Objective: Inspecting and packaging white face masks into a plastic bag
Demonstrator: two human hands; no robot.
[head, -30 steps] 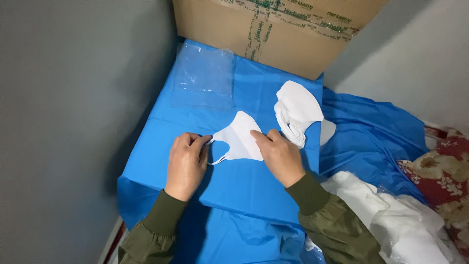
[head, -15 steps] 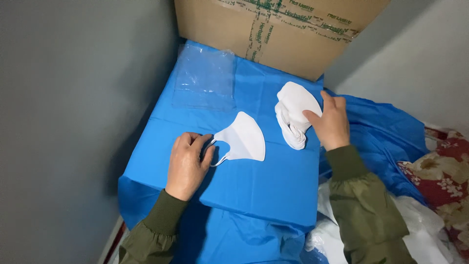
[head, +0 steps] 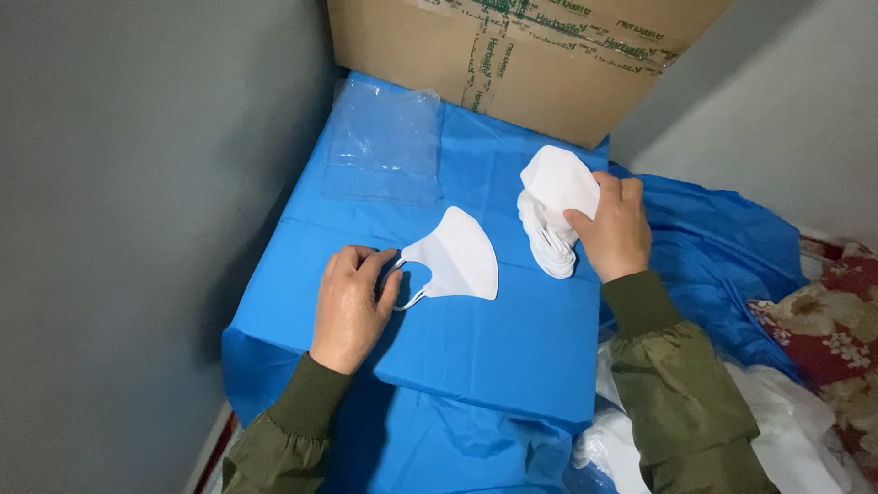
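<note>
A folded white face mask point(head: 457, 262) lies flat on the blue sheet point(head: 476, 357) that covers the work surface. My left hand point(head: 350, 306) rests on the sheet with its fingertips on the mask's ear loop point(head: 410, 279). My right hand point(head: 611, 229) grips the top mask of a stack of white masks point(head: 551, 210) at the right side of the sheet, thumb on top of it.
A clear plastic bag point(head: 389, 137) lies flat at the back of the sheet. Behind it stands a large cardboard box point(head: 512, 55). Grey walls close in on the left and back right. Crumpled blue sheet, white material point(head: 786, 439) and floral fabric point(head: 841, 320) lie at the right.
My right hand left the single mask and moved right to the stack, where it now grips the top mask. My left hand stays on the ear loop.
</note>
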